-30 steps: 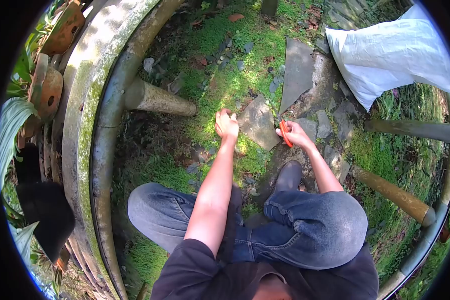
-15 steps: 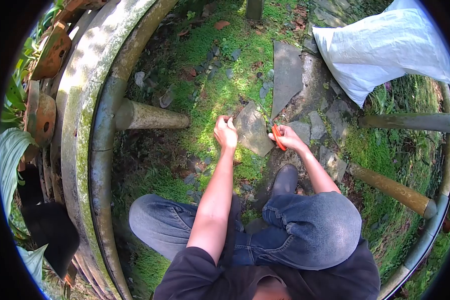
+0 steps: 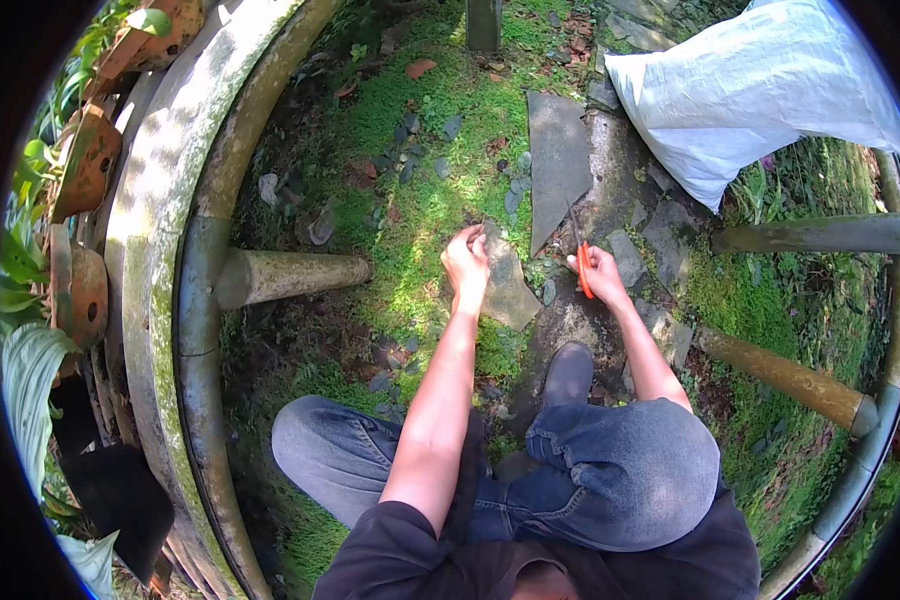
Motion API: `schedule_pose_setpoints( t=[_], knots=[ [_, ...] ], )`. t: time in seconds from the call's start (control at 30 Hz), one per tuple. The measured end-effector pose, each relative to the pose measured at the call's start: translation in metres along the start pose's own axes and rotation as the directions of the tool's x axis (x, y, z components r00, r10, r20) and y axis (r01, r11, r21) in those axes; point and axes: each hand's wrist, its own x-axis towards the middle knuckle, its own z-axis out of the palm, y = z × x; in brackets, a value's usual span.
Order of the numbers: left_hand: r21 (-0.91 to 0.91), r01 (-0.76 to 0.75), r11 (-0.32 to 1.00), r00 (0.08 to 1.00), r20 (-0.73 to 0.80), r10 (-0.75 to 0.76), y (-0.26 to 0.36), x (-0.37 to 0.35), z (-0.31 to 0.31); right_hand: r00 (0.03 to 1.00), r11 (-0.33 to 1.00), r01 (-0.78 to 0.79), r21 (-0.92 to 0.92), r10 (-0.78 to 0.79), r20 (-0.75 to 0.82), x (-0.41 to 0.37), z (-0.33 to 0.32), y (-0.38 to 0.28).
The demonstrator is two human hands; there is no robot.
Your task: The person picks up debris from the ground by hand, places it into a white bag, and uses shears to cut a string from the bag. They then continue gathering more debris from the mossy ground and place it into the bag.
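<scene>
My right hand [image 3: 602, 275] grips scissors [image 3: 583, 262] with orange-red handles, their thin blades pointing up and away from me. Fingers pinched together, my left hand [image 3: 466, 265] is over the left edge of a flat grey stone [image 3: 510, 285]. Whatever lies between those fingertips is too small to make out. Green moss [image 3: 430, 210] and small leafy plants surround the stone. Beyond the scissors, a longer pointed slab [image 3: 558, 160] lies on the ground.
A white woven sack [image 3: 760, 95] stands at the upper right. Round posts [image 3: 295, 277] and a curved rail [image 3: 202, 290] run along the left, with clay pots [image 3: 88, 285] outside it. More posts [image 3: 790, 375] stand at the right. My boot [image 3: 570, 375] rests on the path.
My right hand has moved right with the scissors, which now point more upright and away from the plants by the stone. My left hand has shifted slightly right, still pinched.
</scene>
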Motion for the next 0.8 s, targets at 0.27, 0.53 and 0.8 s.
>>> schedule_pose_setpoints(
  t=[0.27,0.53,0.8],
  knots=[
    [-0.123,0.051,0.991,0.997,0.068,-0.043,0.006,0.013,0.025,0.937,0.941,0.061,-0.332,-0.169,-0.307,0.006,-0.043,0.002],
    [-0.361,0.258,0.896,0.964,0.162,-0.212,0.019,0.029,0.062,0.946,0.934,0.036,-0.355,-0.146,-0.289,0.006,-0.058,0.006],
    [-0.270,0.250,0.930,0.959,0.200,-0.200,0.037,0.038,0.097,0.931,0.923,0.018,-0.384,-0.156,-0.330,0.010,-0.077,0.005]
  ],
)
